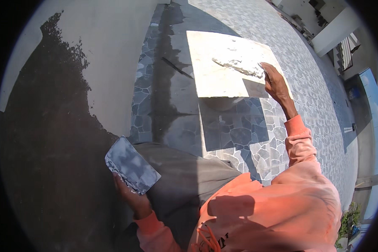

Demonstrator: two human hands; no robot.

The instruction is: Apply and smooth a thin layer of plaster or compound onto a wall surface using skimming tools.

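Observation:
My left hand point(128, 191) is closed beneath a flat rectangular plastering trowel point(133, 164). The trowel's grey face is smeared with pale paste, and its handle is hidden. On the right, my right hand point(276, 82) reaches over a pale square board point(212, 82), its fingers bent at the end of a strip of wet white plaster point(241, 69). Whether those fingers grip a tool or only the plaster, I cannot make out. More white plaster lies spread over the sunlit middle of the board.
A wall point(111, 50) at the left bears a large dark, ragged-edged wet-looking patch point(46, 138). Stone-patterned floor tiles point(319, 109) stretch around the board. A dark thin strip point(177, 68) lies on the floor left of the board. A pale pillar point(336, 31) stands far right.

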